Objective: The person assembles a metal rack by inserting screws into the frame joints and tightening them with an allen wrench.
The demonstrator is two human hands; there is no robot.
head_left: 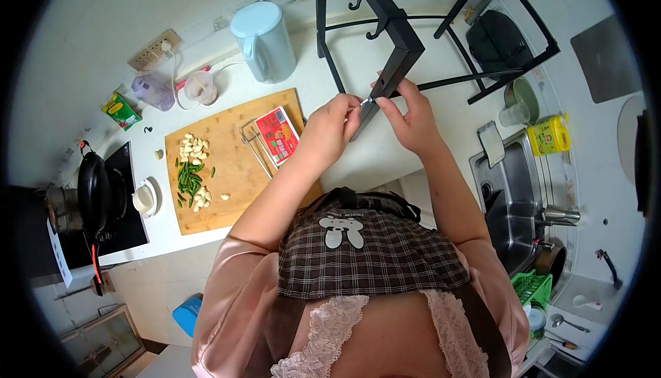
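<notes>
A black metal rack [392, 54] with hooks stands on the white counter, its near post pointing toward me. My left hand [325, 129] is closed in a pinch at that post, on a small shiny metal screw [367, 101] against its side. My right hand [412, 120] grips the same post from the right, thumb near the screw and fingers partly hidden behind the bar. Beside my left forearm, a red packet [277, 135] and a thin metal wire holder [253, 145] lie on the wooden cutting board [241, 206].
Garlic cloves [194, 147] and green chillies [189, 180] lie on the board. A light blue pitcher [265, 44] stands behind it. At left is a stove with a black wok [96, 185]; at right are a sink [513, 192] and a yellow jug [549, 135].
</notes>
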